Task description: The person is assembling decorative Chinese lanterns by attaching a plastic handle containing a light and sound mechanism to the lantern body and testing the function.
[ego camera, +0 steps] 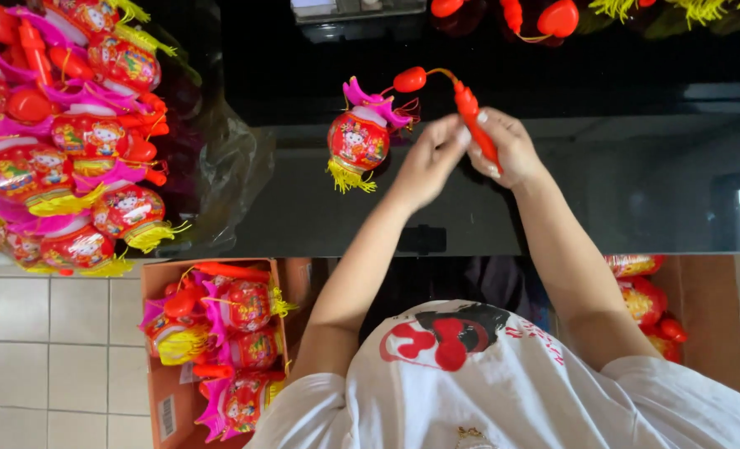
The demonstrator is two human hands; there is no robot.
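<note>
We had both hands up over the black counter. Our right hand was clenched around the red handle of a toy lantern, and our left hand pinched the same handle from the other side, fingertips meeting it near the top. The lantern itself hung free to the left of our hands, off a thin curved wire that ran through a red bulb, clear of the counter as far as we could tell.

We judged the lantern light: a hollow plastic shell, red with a pink frilled top and a yellow tassel below. The handle looked stiff and smooth, the best place to hold. The wire seemed springy and easily bent, so the lantern would likely swing with any jolt. The frill and tassel looked soft and apt to crease or snag, and the shell thin enough to dent under a squeeze.

A heap of like lanterns lay in clear plastic at the far left, more sat in a cardboard box on the tiled floor.
</note>
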